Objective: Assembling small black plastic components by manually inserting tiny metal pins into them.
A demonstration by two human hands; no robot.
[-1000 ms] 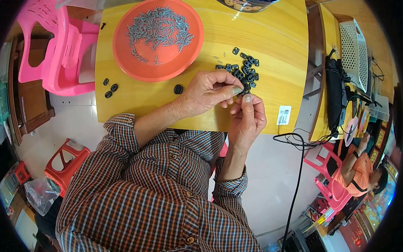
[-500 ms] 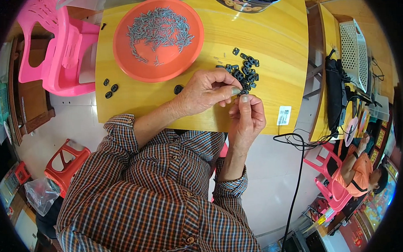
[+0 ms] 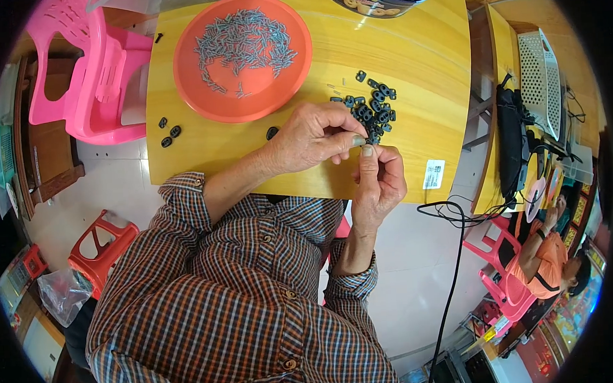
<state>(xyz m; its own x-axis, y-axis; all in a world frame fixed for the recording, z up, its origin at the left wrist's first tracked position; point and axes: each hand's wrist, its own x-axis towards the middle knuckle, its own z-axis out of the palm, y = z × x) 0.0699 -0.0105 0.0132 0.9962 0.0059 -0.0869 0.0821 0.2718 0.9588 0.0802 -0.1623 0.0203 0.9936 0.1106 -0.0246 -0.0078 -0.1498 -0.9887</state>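
Observation:
Over the near edge of the table, my left hand (image 3: 315,140) and my right hand (image 3: 379,185) meet with thumbs and fingers pinched together. What they hold between the fingertips is too small and covered to make out; a dark bit shows there. Just beyond the fingertips lies a pile of small black plastic pieces (image 3: 378,111) with holes, like cord locks. To the left of it, a round orange-red plate (image 3: 249,106) carries many small grey metal springs (image 3: 244,45). A single black piece (image 3: 272,132) sits beside my left wrist.
Several black pieces (image 3: 175,131) lie at the table's left edge. A round tin (image 3: 367,7) of black pieces stands at the far side. A white label (image 3: 433,174) is near the right corner, by a black cable (image 3: 451,281). A pink chair (image 3: 100,84) stands left; another person (image 3: 538,264) sits right.
My hands stay together over almost the same spot, with small finger shifts; the right thumb and fingers have moved slightly. The whole view has shifted a little. The plate and pile look unchanged.

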